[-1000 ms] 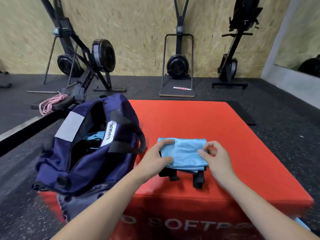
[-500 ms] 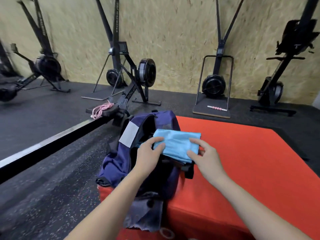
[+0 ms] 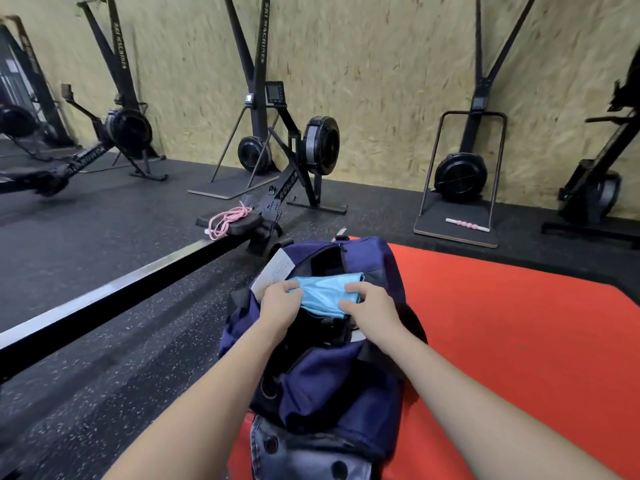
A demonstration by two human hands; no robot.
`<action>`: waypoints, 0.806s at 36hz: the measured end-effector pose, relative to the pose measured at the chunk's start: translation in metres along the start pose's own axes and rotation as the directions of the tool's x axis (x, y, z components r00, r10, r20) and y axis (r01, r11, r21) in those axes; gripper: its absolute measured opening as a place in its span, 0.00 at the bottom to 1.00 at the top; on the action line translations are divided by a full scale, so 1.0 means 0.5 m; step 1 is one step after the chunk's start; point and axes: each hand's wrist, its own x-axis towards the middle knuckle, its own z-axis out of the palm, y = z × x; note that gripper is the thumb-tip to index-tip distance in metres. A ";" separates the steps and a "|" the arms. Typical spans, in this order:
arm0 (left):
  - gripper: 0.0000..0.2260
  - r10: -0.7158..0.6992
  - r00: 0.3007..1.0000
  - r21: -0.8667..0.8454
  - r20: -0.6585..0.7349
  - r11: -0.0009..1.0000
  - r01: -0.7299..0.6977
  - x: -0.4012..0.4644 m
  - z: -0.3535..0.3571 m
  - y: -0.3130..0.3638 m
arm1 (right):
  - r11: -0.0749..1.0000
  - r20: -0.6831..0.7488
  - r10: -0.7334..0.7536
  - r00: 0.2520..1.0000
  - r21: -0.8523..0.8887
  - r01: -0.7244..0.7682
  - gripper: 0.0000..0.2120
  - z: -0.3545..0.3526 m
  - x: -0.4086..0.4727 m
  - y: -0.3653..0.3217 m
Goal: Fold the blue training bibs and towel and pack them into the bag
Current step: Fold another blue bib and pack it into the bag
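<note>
A folded light-blue bib (image 3: 323, 293) lies in the open mouth of the navy bag (image 3: 332, 386), which stands on the left edge of the red soft box (image 3: 502, 341). My left hand (image 3: 280, 303) grips the bib's left end, fingers curled over it. My right hand (image 3: 372, 306) grips its right end the same way. Dark straps under the bib hang into the bag's black inside. The rest of the bag's contents is hidden.
A denim piece (image 3: 298, 455) hangs off the box's near edge below the bag. A rowing machine rail (image 3: 121, 289) with a pink rope (image 3: 227, 220) on its seat runs across the black floor at left. Ski machines stand along the chipboard wall.
Both hands lifted the folded blue bib off the red box and carried it left over the bag; now it sits lower, in the bag's opening. My view has turned left.
</note>
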 end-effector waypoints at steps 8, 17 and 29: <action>0.18 0.007 0.997 0.119 -0.080 0.993 0.003 0.018 0.024 -0.049 | 0.918 -0.202 0.026 0.979 -0.383 -0.104 0.08 0.016 -0.006 0.078; 0.15 0.102 0.995 0.184 -0.001 0.978 -0.101 0.025 0.023 -0.041 | 0.973 -0.077 0.142 0.987 0.192 -0.126 0.03 -0.012 -0.022 0.090; 0.05 0.652 0.758 0.784 0.001 0.470 -0.405 -0.016 -0.033 0.016 | 0.979 -0.290 -0.088 0.953 0.149 0.136 0.06 -0.073 -0.047 0.083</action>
